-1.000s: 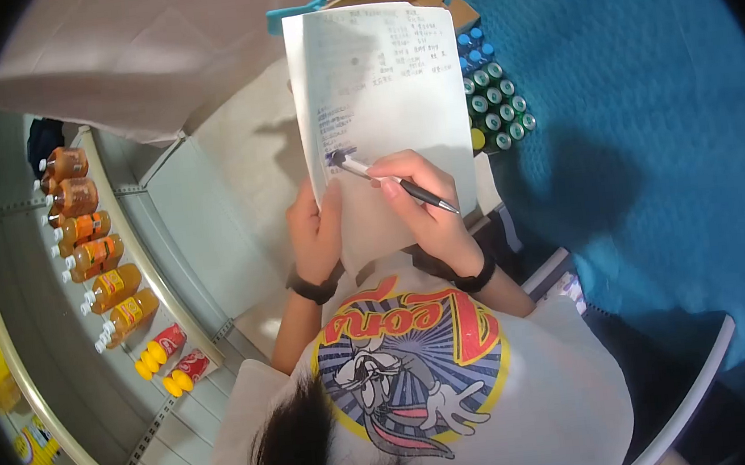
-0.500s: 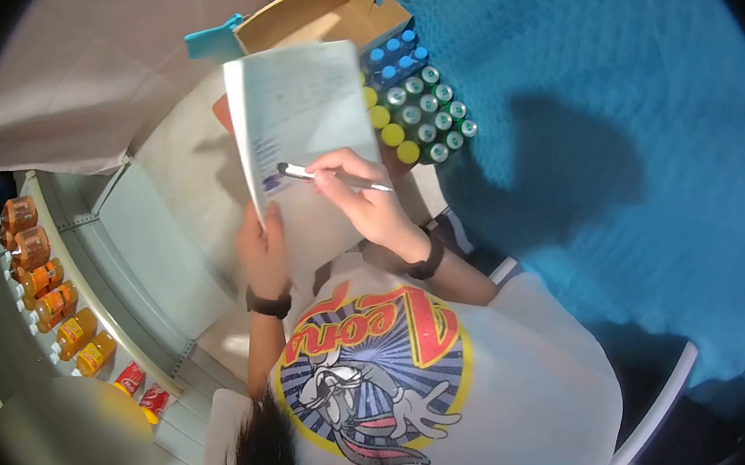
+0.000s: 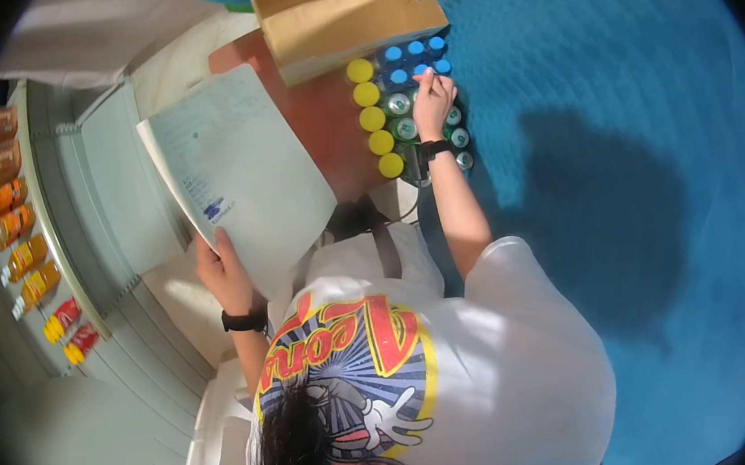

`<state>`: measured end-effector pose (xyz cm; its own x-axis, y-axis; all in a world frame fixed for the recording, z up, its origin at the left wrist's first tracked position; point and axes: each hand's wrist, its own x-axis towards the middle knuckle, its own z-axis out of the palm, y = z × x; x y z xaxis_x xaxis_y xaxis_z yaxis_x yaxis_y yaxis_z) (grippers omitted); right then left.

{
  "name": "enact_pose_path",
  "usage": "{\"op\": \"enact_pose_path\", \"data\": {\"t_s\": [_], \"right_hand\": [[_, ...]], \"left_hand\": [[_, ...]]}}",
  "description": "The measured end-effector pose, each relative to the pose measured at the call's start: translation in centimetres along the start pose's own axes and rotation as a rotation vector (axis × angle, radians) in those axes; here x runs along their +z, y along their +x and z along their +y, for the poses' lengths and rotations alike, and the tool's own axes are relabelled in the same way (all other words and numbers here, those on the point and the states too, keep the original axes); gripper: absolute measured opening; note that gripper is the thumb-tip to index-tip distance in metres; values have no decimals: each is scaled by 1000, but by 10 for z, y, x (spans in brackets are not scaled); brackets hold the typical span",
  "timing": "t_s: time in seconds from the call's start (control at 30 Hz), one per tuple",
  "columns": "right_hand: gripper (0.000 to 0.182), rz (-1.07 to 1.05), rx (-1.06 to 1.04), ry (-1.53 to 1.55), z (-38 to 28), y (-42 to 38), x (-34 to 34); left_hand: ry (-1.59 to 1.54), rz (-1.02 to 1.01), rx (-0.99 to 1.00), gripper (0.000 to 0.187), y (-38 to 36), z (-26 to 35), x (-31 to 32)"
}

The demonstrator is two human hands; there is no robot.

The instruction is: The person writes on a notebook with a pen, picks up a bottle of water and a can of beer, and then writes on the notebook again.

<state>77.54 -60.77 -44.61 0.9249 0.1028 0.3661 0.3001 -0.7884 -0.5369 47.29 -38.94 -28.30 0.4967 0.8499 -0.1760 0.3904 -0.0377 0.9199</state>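
Note:
My left hand [image 3: 222, 263] is closed on the lower left edge of an open notebook [image 3: 265, 144], thumb on the page. Several short lines of handwriting and a dark scribbled patch mark that page. Off to the right, my right hand [image 3: 435, 108] hovers over the drinks, its fingers bent together right at the blue-capped bottles [image 3: 394, 54]. I cannot tell what, if anything, is in those fingers; no pen shows. Below the hand stand silver-topped green cans [image 3: 406, 128], partly hidden by it. A column of yellow-capped containers [image 3: 371, 119] lines their left side.
An open cardboard box [image 3: 342, 11] sits behind the drinks, on a reddish-brown surface [image 3: 306, 104]. At the left, a shelf [image 3: 61, 253] holds several orange drink bottles [image 3: 8, 196] and red packs with yellow caps [image 3: 62, 319]. Blue textured fabric [image 3: 589, 59] covers the right side.
My right hand has left the page and moved right, over the drinks; the pen it held no longer shows. My left hand has shifted the notebook left and tilted it.

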Motion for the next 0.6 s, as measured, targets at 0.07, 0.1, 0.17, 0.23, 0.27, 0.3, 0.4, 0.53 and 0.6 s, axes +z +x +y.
{"op": "enact_pose_path", "data": {"t_s": [0.07,0.1,0.17,0.23,0.27,0.3,0.4,0.53,0.6], "right_hand": [[21,-138,11,-105,27,-3,33],[20,-241,174,-17,30,-1,45],[31,-342,185,-167,36,-2,61],[37,-421,246,-256,24,3,66],[41,-459,278,-302,20,4,68],[51,-433,242,-328,18,5,69],[52,-503,206,-373,14,13,70],[49,-534,158,-344,27,17,75],[47,-529,147,-283,29,21,69]], "left_hand": [[-20,25,-69,24,-4,2,-6],[-31,37,-102,24,-5,3,-6],[-46,77,-85,25,-6,2,-7],[-27,97,-76,25,-7,-1,-10],[-3,100,-79,25,-8,-5,-13],[21,102,-82,25,-9,-9,-14],[-68,128,-137,25,-9,-8,-12],[-69,128,-198,26,-11,-12,-14],[-90,122,-222,28,-11,-12,-14]]}}
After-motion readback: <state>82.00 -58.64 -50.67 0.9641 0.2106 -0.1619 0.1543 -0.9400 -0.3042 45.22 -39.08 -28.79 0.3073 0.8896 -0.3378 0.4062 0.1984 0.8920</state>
